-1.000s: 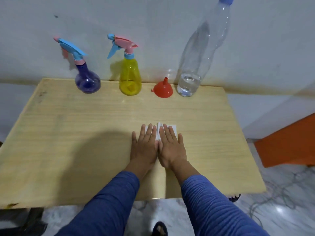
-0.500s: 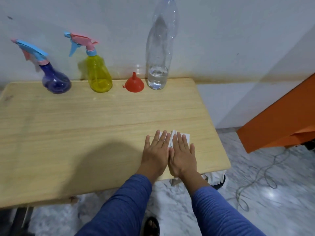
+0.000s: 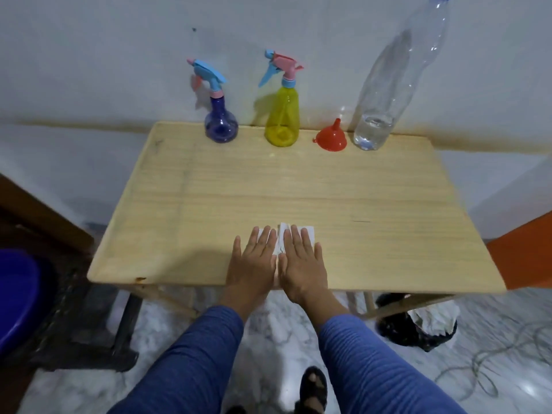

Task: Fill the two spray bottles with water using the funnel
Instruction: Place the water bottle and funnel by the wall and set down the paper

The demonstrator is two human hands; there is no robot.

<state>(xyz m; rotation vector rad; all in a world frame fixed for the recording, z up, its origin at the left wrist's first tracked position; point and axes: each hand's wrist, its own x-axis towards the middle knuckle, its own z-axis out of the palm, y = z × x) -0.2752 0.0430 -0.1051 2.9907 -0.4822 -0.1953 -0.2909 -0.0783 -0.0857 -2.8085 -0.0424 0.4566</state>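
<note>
Along the back edge of the wooden table [image 3: 209, 204] stand a round blue spray bottle [image 3: 220, 124], a tall yellow spray bottle [image 3: 283, 118], a red funnel [image 3: 331, 138] lying mouth down, and a big clear plastic bottle [image 3: 385, 85] with a little water at its bottom. Both spray heads are screwed on. My left hand [image 3: 254, 261] and my right hand [image 3: 301, 261] lie flat, side by side, at the table's near edge, fingers spread, pressing on a white folded paper [image 3: 309, 233]. Neither hand holds anything.
The wall rises right behind the bottles. A blue tub [image 3: 15, 294] sits on the floor at the left, an orange object [image 3: 519, 252] at the right. A dark bag with white cloth [image 3: 424, 321] and loose cable [image 3: 478, 363] lie on the marble floor under the table's right side.
The view has swung from side to side and pulled back. My hands stay flat on the paper. The bottles and funnel have not moved.
</note>
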